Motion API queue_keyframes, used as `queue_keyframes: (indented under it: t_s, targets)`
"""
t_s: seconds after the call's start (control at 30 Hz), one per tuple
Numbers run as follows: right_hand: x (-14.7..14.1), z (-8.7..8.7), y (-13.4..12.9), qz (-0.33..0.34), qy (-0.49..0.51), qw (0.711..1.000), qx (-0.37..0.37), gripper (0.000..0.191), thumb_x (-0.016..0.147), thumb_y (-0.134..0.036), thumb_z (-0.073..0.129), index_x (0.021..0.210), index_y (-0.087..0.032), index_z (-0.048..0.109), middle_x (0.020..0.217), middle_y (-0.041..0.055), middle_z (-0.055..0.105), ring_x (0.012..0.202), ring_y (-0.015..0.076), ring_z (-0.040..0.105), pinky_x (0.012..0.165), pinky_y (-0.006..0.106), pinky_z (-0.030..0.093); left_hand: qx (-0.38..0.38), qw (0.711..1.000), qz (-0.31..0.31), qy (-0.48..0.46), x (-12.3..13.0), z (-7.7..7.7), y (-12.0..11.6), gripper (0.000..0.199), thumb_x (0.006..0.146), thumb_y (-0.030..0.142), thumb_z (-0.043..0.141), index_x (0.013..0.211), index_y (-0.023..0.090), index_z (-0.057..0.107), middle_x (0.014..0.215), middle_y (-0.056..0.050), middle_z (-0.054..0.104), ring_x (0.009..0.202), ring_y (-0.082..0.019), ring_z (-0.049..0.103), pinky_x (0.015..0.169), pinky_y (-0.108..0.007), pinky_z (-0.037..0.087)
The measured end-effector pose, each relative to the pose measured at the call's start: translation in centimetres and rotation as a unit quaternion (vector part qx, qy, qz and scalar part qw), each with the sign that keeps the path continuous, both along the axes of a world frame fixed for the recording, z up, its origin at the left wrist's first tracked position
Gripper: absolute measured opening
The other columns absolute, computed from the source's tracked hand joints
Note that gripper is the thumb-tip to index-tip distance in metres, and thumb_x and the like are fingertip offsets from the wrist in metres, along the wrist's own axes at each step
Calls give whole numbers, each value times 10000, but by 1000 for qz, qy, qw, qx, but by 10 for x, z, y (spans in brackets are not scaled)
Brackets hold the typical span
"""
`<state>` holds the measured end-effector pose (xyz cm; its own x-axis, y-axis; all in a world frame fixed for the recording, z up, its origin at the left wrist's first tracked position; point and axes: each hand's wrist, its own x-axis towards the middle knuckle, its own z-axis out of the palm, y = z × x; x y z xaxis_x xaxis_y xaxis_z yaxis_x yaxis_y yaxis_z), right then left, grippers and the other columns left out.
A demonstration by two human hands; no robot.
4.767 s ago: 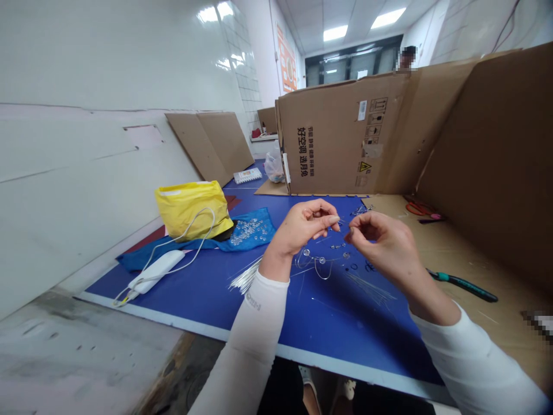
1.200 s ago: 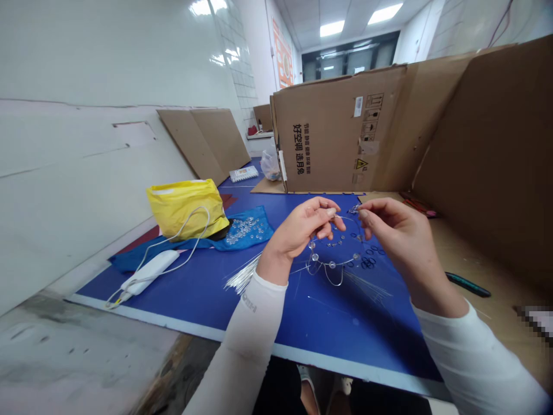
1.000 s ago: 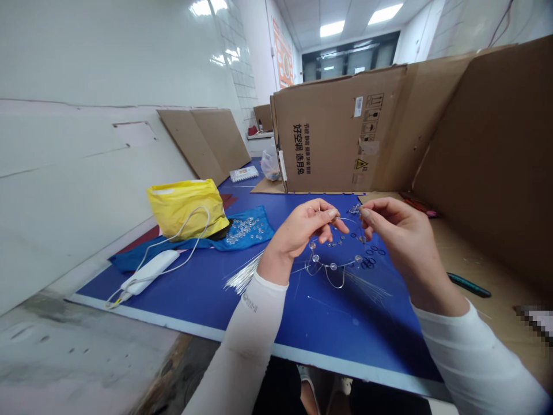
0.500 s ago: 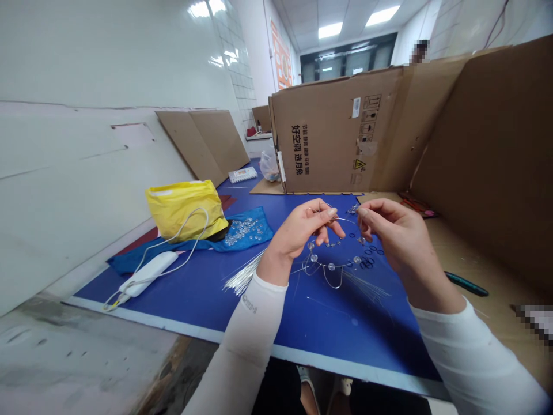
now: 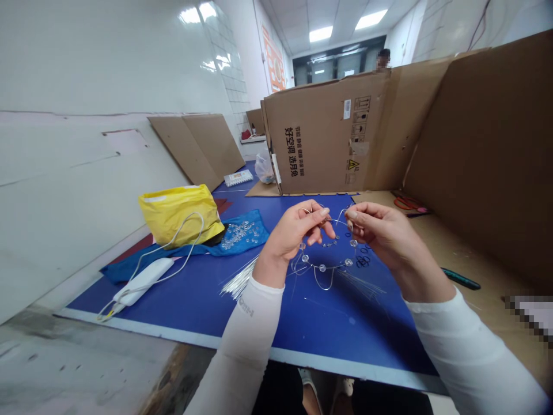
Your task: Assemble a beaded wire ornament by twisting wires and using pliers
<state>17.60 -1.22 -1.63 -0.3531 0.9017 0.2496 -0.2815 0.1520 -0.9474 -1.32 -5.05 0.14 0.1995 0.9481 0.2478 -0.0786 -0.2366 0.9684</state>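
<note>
A thin wire strand with clear beads (image 5: 322,268) hangs in a loop below both hands, above the blue tabletop (image 5: 285,323). My left hand (image 5: 307,227) pinches the wire between thumb and forefinger, its other fingers curled loosely. Close by on the right, my right hand (image 5: 371,227) pinches the wire too, and a short stretch of it spans the gap between the fingertips. A bundle of straight silvery wires (image 5: 242,278) lies beside my left forearm. Small dark rings (image 5: 363,262) rest on the table behind the strand, near my right hand.
Clear beads (image 5: 244,231) lie on a blue cloth beside a yellow bag (image 5: 181,216). A white power strip (image 5: 144,280) with a cable is at left. A large cardboard box (image 5: 319,138) stands behind. Red-handled scissors (image 5: 408,203) and a green-handled tool (image 5: 461,278) are at right.
The view has shifted slightly, so the scene sits a little further left. My right hand has come slightly closer to my left hand, and both still pinch the wire.
</note>
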Motion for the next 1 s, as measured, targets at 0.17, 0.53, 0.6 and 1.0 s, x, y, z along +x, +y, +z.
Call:
queue_keyframes:
  t_s: [0.17, 0.53, 0.6, 1.0]
  targets:
    - [0, 1, -1, 15, 0, 1000, -16, 374, 670, -484, 888, 744, -190, 668, 601, -36, 543, 516, 85, 438, 483, 263, 377, -5, 1000, -8, -6, -1, -1, 2, 306, 879, 441, 715, 803, 184, 568, 645, -20, 730, 384, -27, 456, 429, -204, 312]
    - [1, 6, -9, 8, 21, 999, -41, 374, 666, -478, 898, 769, -186, 688, 617, -20, 566, 530, 99, 472, 460, 257, 377, -28, 997, -27, -64, -1, -5, 7, 314, 863, 455, 741, 780, 187, 599, 610, 3, 698, 345, -9, 379, 467, -212, 426]
    - [2, 9, -12, 3, 33, 999, -41, 372, 659, -469, 907, 743, -184, 683, 616, -20, 562, 527, 95, 468, 448, 250, 370, -38, 995, -39, -86, 2, -6, 7, 311, 855, 444, 749, 771, 179, 610, 597, 3, 689, 343, -5, 379, 466, -203, 429]
    - [15, 18, -23, -60, 9, 994, 96, 279, 739, -452, 845, 757, -213, 703, 608, -17, 588, 533, 113, 494, 473, 267, 409, -88, 982, -85, -143, 18, -7, 0, 284, 846, 398, 750, 803, 144, 632, 536, 25, 624, 328, 9, 316, 451, -160, 416]
